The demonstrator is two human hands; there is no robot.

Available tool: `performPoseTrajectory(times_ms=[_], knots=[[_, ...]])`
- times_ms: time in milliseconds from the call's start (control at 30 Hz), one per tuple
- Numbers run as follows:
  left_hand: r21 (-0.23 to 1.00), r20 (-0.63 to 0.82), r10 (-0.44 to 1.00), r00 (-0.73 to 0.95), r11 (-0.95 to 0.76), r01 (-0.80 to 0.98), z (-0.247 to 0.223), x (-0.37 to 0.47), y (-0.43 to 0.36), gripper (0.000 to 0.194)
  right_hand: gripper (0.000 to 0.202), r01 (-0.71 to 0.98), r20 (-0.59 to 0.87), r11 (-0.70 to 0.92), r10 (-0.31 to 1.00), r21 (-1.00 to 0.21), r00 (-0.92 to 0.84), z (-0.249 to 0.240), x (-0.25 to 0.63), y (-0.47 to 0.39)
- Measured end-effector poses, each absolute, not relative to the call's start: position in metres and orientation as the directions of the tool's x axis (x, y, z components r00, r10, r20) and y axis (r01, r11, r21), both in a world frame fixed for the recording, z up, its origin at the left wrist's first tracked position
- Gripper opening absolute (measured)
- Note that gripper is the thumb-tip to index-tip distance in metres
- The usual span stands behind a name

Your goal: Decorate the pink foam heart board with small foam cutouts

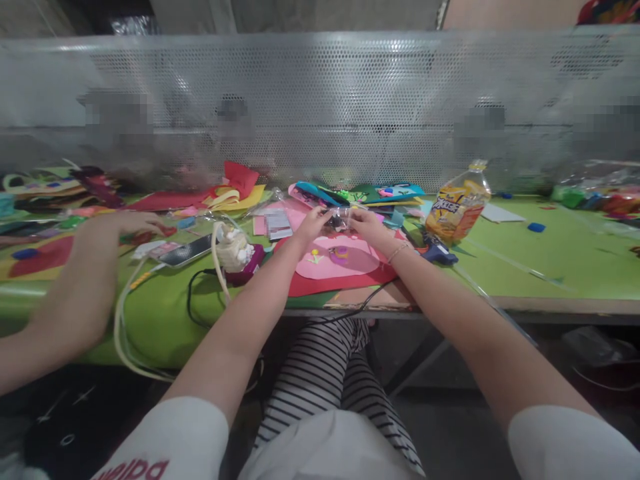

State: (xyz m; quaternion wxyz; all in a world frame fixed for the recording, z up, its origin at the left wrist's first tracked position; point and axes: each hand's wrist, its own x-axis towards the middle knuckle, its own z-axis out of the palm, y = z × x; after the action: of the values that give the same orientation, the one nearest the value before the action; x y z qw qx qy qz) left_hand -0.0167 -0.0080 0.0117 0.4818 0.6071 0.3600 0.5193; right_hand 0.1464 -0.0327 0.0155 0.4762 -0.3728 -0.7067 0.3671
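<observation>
Both hands hold a small clear plastic bag (339,219) with dark contents that are too blurred to name. My left hand (313,225) grips its left side with bent fingers, and my right hand (369,228) pinches the right side. Just below them lies a pink felt piece (320,268) on a larger red felt sheet (305,287). A yellow flower shape (315,254) and a purple and yellow shape (341,254) rest on the pink felt. Right of my right hand is a dark blue glue gun (438,253), its cable running toward the table's front edge.
A yellow snack bag (457,203) stands at right. On the left are a power adapter (235,247) with cables, a phone (187,252) and another person's arm (83,280). Colored felt sheets (170,201) lie behind. A perforated metal panel (320,100) borders the green table's back.
</observation>
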Motion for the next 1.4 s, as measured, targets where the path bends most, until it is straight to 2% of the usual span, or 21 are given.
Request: performPoseTrajectory(times_ms=[133, 300, 467, 667, 733, 900, 1067, 1200, 1300, 1400], knots=[[0.974, 0.218, 0.934, 0.282, -0.19, -0.125, 0.015, -0.017, -0.011, 0.026, 0.022, 0.21, 0.427, 0.502, 0.847, -0.839, -0.316, 0.015, 0.148, -0.032], [0.973, 0.228, 0.91, 0.345, -0.203, -0.109, 0.01, -0.018, -0.004, 0.027, 0.01, 0.346, 0.466, 0.561, 0.824, -0.752, -0.322, 0.012, 0.146, -0.032], [0.974, 0.223, 0.905, 0.362, -0.191, -0.124, 0.011, -0.016, -0.007, 0.026, 0.01, 0.406, 0.544, 0.625, 0.781, -0.667, -0.307, 0.014, 0.143, -0.037], [0.978, 0.195, 0.881, 0.432, -0.141, -0.154, 0.012, -0.014, -0.015, 0.033, 0.011, 0.529, 0.655, 0.698, 0.689, -0.482, -0.311, 0.015, 0.145, -0.035], [0.978, 0.201, 0.88, 0.431, -0.155, -0.138, 0.011, -0.013, -0.015, 0.033, 0.01, 0.53, 0.655, 0.699, 0.687, -0.48, -0.313, 0.014, 0.145, -0.034], [0.965, 0.247, 0.883, 0.398, -0.186, -0.187, 0.015, -0.013, -0.015, 0.033, 0.014, 0.401, 0.622, 0.661, 0.744, -0.634, -0.242, 0.014, 0.141, -0.036], [0.95, 0.276, 0.891, 0.361, -0.197, -0.241, 0.018, -0.014, -0.018, 0.036, 0.019, 0.383, 0.663, 0.652, 0.738, -0.654, -0.124, 0.015, 0.137, -0.041], [0.956, 0.264, 0.896, 0.357, -0.193, -0.223, 0.018, -0.016, -0.019, 0.039, 0.017, 0.474, 0.719, 0.668, 0.688, -0.574, -0.098, 0.014, 0.136, -0.04], [0.963, 0.251, 0.895, 0.368, -0.192, -0.19, 0.016, -0.017, -0.016, 0.038, 0.011, 0.556, 0.743, 0.69, 0.644, -0.464, -0.18, 0.012, 0.138, -0.037], [0.977, 0.213, 0.886, 0.412, -0.19, -0.099, 0.014, -0.019, -0.012, 0.037, 0.011, 0.591, 0.695, 0.68, 0.67, -0.435, -0.26, 0.009, 0.142, -0.034]])
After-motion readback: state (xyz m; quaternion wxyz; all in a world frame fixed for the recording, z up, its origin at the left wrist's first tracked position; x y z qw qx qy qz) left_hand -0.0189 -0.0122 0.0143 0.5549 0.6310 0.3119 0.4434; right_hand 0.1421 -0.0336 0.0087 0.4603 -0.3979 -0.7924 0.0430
